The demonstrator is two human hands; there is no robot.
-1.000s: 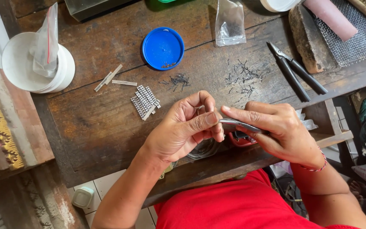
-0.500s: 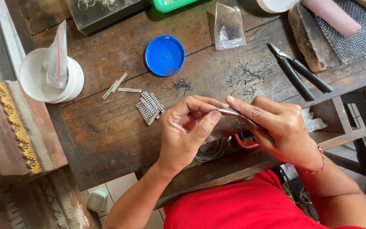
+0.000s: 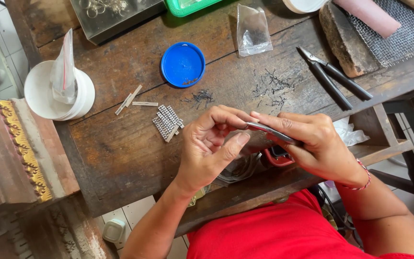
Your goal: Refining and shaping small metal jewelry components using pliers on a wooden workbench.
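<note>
Since half a second ago, both hands sit slightly lower over the bench [image 3: 120, 153] edge, still together. Head view: the right hand [image 3: 312, 144] has its grip pressed around slim metal pliers [image 3: 269, 132], tips pointing to 9 o'clock. The left hand [image 3: 214, 144] has its grip pinched at those tips; what it pinches is too small to tell. Small silver strips [image 3: 167, 122] lie at the left hand's 10 o'clock, a blue lid [image 3: 183, 64] at 12.

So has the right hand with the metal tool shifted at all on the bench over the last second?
Yes, slightly. The right hand and its metal tool have moved up the bench, closer to the scattered wire bits.
</note>
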